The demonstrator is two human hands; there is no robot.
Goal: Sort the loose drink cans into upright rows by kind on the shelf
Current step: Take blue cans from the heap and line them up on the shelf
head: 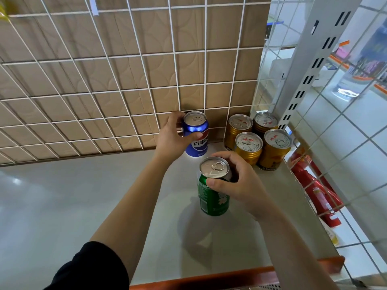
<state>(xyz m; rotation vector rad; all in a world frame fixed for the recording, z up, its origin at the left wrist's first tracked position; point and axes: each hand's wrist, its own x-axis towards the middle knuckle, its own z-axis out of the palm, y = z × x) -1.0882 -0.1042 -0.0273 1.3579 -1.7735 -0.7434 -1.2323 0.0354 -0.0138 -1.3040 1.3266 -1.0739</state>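
Mid-frame, my left hand (172,140) grips the blue can (198,147), right hand (243,186) the green can (213,201); I'd start each row beside the gold cans (249,148).

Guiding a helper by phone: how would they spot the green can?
On the pale shelf, find the four gold ribbed cans in the back right corner. Nearer the front, the right hand grips an upright green aluminium can, the only green one.
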